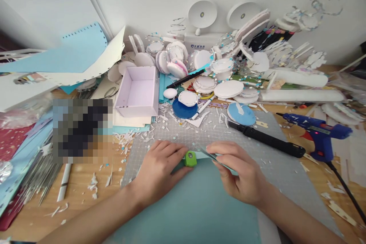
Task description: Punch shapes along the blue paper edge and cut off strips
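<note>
My left hand (160, 169) lies on the grey cutting mat (274, 167), fingers curled around a small green paper punch (190, 158) that sits at the top edge of a large teal paper sheet (197, 206). My right hand (237, 173) pinches a thin shiny strip of paper (213, 155) whose end points into the punch. Both hands are close together in the middle of the mat.
A black craft knife (265, 139) and a blue glue gun (317, 131) with its cable lie at right. A white open box (138, 90), blue discs, white round foam pieces, paper sheets and scraps crowd the back and left. A white pen (64, 181) lies at left.
</note>
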A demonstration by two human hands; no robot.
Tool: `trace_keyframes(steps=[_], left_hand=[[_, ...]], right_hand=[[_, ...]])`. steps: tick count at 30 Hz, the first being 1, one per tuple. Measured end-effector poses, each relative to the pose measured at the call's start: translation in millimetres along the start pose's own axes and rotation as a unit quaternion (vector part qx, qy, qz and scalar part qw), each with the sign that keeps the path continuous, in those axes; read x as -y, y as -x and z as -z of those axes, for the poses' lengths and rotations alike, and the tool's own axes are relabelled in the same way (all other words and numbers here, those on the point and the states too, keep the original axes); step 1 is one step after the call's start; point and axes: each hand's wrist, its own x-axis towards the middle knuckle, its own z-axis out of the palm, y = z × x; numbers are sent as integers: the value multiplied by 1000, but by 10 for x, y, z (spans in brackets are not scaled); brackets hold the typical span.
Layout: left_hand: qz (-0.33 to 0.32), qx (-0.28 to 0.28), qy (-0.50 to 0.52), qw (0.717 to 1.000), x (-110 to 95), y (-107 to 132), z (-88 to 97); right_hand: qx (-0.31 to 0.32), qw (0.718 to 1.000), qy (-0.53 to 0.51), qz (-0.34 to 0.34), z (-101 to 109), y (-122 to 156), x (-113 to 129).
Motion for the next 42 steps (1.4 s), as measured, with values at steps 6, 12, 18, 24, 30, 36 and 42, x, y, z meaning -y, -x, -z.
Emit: trace_keyframes(steps=[6, 12, 18, 24, 30, 36, 42], left_hand=[[7, 7, 1, 1000, 13, -1, -12], [2, -4, 8, 1000, 2, 9, 0], [-21, -40, 10, 999, -36, 0, 65], [-31, -45, 2, 998, -69, -6, 82], [-26, -59, 7, 998, -130, -17, 125], [-38, -69, -4, 997, -144, -23, 173], [-43, -69, -2, 997, -131, -17, 164]], right_hand=[[5, 1000, -2, 8, -3, 2, -9], [-88, 990, 25, -103, -47, -5, -113], [-3, 995, 39, -91, -42, -40, -153], [-125, 974, -104, -156, 17, -71, 48], [-61, 983, -136, -108, -11, -75, 144], [-65, 981, -140, -116, 19, -86, 193], [-158, 968, -133, -141, 91, -111, 126]])
